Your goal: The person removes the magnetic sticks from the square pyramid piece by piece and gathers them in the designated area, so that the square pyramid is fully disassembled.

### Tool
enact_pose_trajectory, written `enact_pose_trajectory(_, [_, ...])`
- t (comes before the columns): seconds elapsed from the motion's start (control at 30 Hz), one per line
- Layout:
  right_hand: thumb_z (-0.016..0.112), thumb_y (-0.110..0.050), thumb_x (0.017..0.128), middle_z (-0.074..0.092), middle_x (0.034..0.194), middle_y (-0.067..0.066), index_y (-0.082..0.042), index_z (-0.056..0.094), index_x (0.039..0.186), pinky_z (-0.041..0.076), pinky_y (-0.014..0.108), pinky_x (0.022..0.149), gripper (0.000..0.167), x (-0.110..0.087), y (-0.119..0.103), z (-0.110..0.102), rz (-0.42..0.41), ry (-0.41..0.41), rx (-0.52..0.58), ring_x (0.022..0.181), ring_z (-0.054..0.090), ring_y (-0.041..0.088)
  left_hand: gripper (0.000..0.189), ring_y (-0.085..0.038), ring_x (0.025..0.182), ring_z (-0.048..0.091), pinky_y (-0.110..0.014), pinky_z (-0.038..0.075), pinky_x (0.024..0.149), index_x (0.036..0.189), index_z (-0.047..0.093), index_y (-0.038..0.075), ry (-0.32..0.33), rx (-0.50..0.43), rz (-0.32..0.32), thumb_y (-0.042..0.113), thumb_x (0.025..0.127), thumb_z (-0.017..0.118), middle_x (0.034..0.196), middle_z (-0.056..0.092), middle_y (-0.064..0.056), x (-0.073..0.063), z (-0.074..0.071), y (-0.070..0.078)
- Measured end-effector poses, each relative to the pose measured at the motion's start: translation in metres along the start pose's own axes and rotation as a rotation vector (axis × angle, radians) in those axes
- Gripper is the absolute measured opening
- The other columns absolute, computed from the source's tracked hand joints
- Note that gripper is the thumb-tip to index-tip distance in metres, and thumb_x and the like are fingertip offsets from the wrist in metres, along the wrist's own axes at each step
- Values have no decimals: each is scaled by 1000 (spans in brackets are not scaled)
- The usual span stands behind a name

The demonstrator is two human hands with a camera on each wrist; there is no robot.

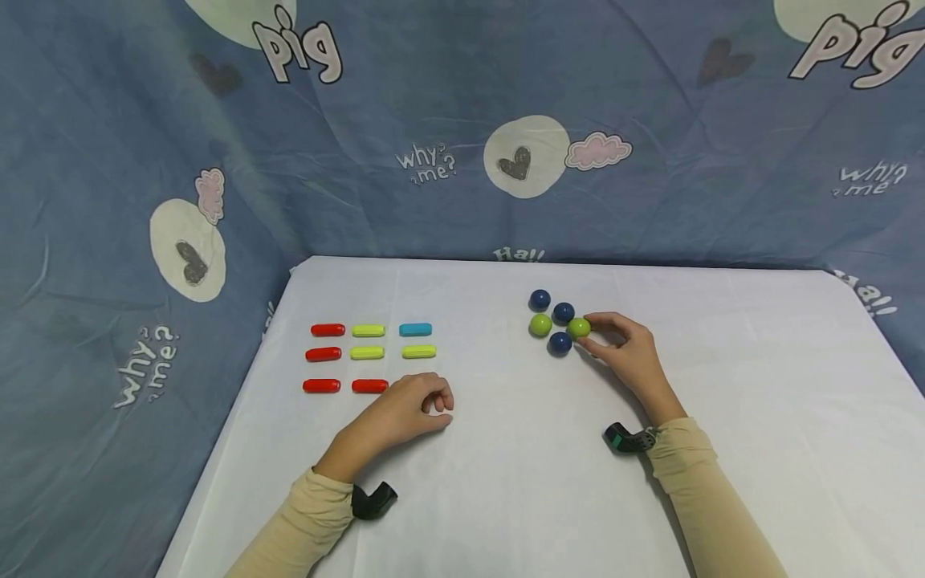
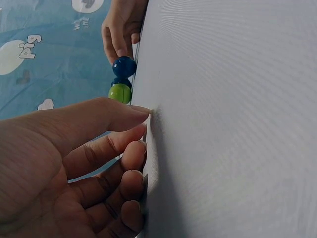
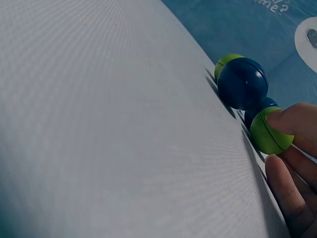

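My right hand [image 1: 630,353] pinches a green ball [image 1: 579,327] between thumb and fingers at the right edge of a small cluster. Beside it sit another green ball [image 1: 540,325] and three dark blue balls [image 1: 560,344]. In the right wrist view the thumb lies on the green ball [image 3: 271,133], near a blue ball [image 3: 242,83]. Loosely curled and holding nothing, my left hand [image 1: 405,409] rests at the table, its fingertips close to the cloth in the left wrist view. It is nearest a red stick [image 1: 370,386], whose right end it partly hides.
Left of centre, short sticks lie in rows: several red [image 1: 321,354], three yellow-green [image 1: 368,353] and one blue [image 1: 415,329]. A white cloth [image 1: 506,482] covers the table. Blue printed fabric [image 1: 448,96] hangs behind and at the left.
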State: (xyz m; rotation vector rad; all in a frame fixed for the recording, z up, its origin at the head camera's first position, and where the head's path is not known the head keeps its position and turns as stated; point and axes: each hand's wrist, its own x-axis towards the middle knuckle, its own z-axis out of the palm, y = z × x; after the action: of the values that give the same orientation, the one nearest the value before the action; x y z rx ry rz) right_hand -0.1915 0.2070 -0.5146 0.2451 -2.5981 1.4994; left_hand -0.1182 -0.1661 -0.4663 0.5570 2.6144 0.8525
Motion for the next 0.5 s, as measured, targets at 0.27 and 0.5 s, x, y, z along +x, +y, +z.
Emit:
enact_pose_trajectory(0.27, [83,-18,88,72,128,13,-7,71,125,51,45,108,40,-1,1,0,6,-4,1,111,57,-10,12,-9,77,53,-21,45,70,88,68,16,3,-2,4,10,88,78,81,61,4,-1,0,1])
enact_pose_trajectory(0.5, [84,-20,87,73,127,11,-9,72,125,52,28,104,41,-1,-1,0,8,-6,-9,110,58,-10,11,-9,77,53,-21,44,70,89,68,16,-3,4,-5,11,88,78,81,61,4,-1,0,2])
